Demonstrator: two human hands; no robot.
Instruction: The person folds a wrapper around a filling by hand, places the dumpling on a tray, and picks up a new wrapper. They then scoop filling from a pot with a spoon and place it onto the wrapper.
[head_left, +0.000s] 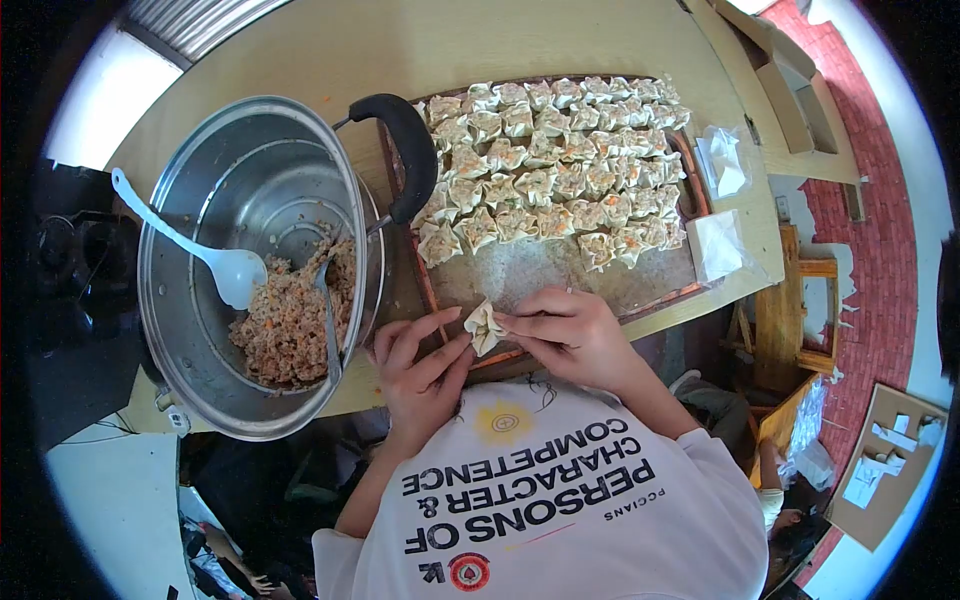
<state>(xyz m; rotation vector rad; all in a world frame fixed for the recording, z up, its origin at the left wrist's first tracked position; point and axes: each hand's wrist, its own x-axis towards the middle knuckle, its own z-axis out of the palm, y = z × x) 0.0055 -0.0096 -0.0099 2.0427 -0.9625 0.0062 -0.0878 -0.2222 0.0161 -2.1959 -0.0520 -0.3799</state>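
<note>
A pale, pleated dumpling (pixel 484 328) is held between my two hands at the near edge of the tray. My left hand (pixel 420 365) pinches it from the left with fingertips and thumb. On its other side, my right hand (pixel 570 335) grips the wrapper's edge with thumb and forefinger. Rows of open-topped dumplings (pixel 535 185) with filling showing cover most of the tray (pixel 500 275) beyond my hands. Left of them stands a large metal pot (pixel 215 165) with minced filling (pixel 290 335), a white ladle (pixel 237 275) and a metal spoon (pixel 330 325) inside.
The pot's black handle (pixel 405 160) overhangs the tray's left side. Wrapper packets in clear plastic (pixel 718 245) lie at the table's right edge. An open cardboard box (pixel 795 95) sits at the far right. Other people are partly visible at the lower right and lower left.
</note>
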